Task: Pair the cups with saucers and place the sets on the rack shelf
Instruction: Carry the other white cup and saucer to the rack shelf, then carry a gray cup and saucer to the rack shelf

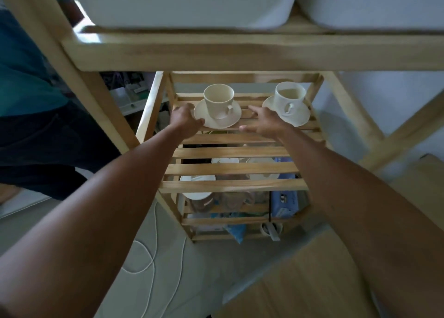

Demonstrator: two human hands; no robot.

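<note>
1. Two cup-and-saucer sets sit on the slatted shelf (230, 153) of the wooden rack (105, 96), both toward the back, side by side and apart.
2. The left cup (219, 100) stands upright, mouth up, on the left saucer (217, 115); its handle points to the right and a little toward the person.
3. The right cup (290, 96) also stands upright on the right saucer (287, 112); its handle faces the person.
4. Both saucers lie flat across the slats.
5. The left hand (186, 119) reaches in from the lower left, arm stretched long, knuckles up. Its grip is on the left saucer's near-left rim, thumb on top of the edge; the fingers beneath are hidden.
6. The right hand (263, 121) reaches in from the lower right, palm down, in the gap between the two sets. Its grip is loose and spread, holding nothing, fingers pointing back into the rack. It looks just beside the right saucer's edge; I cannot tell if it touches.
7. Two white bins (187, 2) sit on the level above.
8. More dishes (197, 192) show through the slats on the level below.
</note>
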